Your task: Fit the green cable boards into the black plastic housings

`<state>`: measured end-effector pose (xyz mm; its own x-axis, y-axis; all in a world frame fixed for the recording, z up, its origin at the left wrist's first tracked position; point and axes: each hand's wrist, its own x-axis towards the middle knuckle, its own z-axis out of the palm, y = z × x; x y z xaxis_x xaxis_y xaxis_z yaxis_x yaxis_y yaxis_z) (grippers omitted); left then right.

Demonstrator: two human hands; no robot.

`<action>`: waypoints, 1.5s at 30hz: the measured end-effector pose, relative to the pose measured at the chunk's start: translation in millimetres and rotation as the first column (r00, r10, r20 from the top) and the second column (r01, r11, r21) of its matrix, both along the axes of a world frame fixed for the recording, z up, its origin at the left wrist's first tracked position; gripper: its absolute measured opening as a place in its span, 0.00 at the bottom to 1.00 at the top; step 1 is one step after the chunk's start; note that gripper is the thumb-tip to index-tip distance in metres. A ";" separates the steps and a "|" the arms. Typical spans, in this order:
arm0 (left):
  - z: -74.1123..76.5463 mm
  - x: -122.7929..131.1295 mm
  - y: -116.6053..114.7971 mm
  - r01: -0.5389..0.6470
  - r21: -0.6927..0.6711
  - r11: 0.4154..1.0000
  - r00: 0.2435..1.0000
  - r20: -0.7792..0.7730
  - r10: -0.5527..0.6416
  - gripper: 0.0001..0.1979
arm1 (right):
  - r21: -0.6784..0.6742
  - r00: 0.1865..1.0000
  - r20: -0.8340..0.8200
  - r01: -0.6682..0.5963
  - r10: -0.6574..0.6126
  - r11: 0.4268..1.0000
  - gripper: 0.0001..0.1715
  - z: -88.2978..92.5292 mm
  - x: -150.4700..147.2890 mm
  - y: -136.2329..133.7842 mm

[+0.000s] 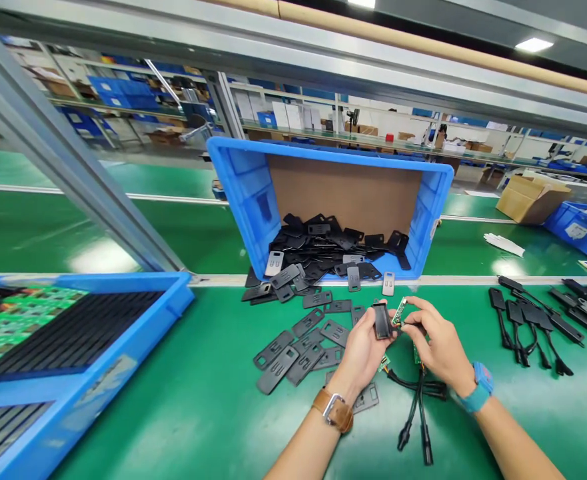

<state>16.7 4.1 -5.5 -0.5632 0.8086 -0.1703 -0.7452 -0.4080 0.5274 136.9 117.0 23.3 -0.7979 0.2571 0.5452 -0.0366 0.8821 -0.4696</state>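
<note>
You had a tipped blue bin (246,193) ahead, a blue tray (98,393) holding green boards (13,320) at left, a cardboard box (530,197) and white glove (504,244) far right.

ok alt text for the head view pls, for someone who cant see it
Seen from above, a left hand holds a black plastic shell while the right hand holds a small green circuit board beside it, black cables trailing below. Behind, a tipped blue bin spills more shells onto the green bench; cabled units lie to the right.
</note>
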 end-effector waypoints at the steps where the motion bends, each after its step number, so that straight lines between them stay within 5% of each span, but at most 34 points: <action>1: 0.4 2.6 0.1 0.000 -0.002 1.000 1.000 -0.018 0.000 0.15 | 0.053 1.000 0.030 0.004 -0.005 0.999 0.07 -1.5 0.3 -0.3; 6: 4.1 11.6 0.7 0.039 0.015 0.999 0.996 -0.086 -0.037 0.14 | 0.281 0.991 0.129 -0.018 -0.019 0.960 0.10 -2.9 -0.1 -7.8; 11: 3.5 13.1 0.6 0.025 -0.012 1.000 0.995 -0.101 -0.026 0.13 | 0.353 0.987 0.161 -0.039 -0.020 0.935 0.11 0.5 -1.3 -17.7; 31: -0.1 15.6 0.3 0.015 -0.074 0.997 0.974 -0.225 -0.032 0.19 | 0.287 0.987 0.160 -0.050 0.004 0.957 0.12 -1.2 -0.5 -23.3; 45: -3.9 8.6 -0.1 -0.252 -0.229 0.940 0.842 -0.530 0.097 0.16 | 0.280 0.984 0.179 -0.041 -0.010 0.959 0.11 -4.6 -2.8 -31.5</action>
<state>25.2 4.0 -9.4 -0.7592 0.6504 -0.0254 -0.2737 -0.2835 0.9191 134.1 85.4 18.7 -0.8906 0.1005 0.4435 0.0096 0.9792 -0.2026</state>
